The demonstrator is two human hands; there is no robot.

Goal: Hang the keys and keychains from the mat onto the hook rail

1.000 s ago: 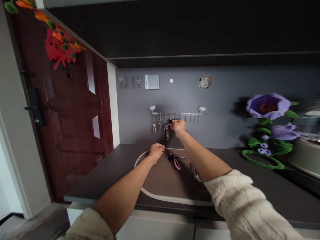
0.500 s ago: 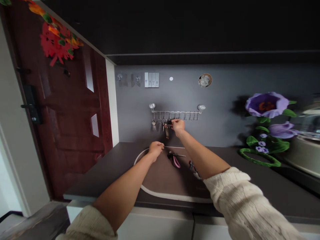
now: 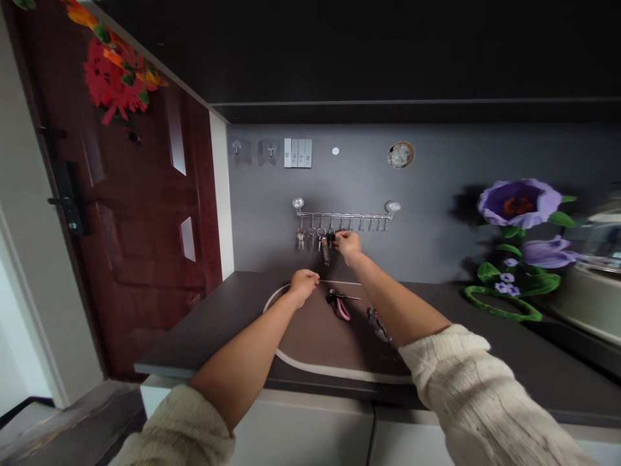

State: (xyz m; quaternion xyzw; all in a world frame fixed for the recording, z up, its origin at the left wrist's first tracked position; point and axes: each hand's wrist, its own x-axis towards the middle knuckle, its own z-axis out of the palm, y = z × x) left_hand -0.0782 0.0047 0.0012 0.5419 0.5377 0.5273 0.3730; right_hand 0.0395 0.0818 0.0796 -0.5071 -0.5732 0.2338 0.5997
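A clear hook rail (image 3: 345, 215) is fixed to the grey wall, and several bunches of keys (image 3: 301, 239) hang from its left hooks. One bunch carries a brown patterned key tag (image 3: 325, 251). My right hand (image 3: 348, 246) is closed in a pinch at the rail, its fingertips on a small black-headed key (image 3: 332, 237) beside that tag. Lower and to the left, my left hand (image 3: 305, 286) hovers over the mat's far edge with thumb and forefinger pressed together; whether anything is in them cannot be made out. Keys with a pink strap (image 3: 342, 309) lie on the brown mat (image 3: 315, 343).
Another bunch of keys (image 3: 378, 323) lies on the mat beside my right forearm. Purple knitted flowers (image 3: 519, 204) and a pale appliance (image 3: 594, 294) stand at the right. A dark shelf (image 3: 388, 58) overhangs the counter (image 3: 208, 323). On the left is a dark red door (image 3: 145, 226).
The camera view has shifted slightly, moving the scene a little right. My right hand stays at the black-headed key by the rail, and my left hand keeps its place over the mat's far edge.
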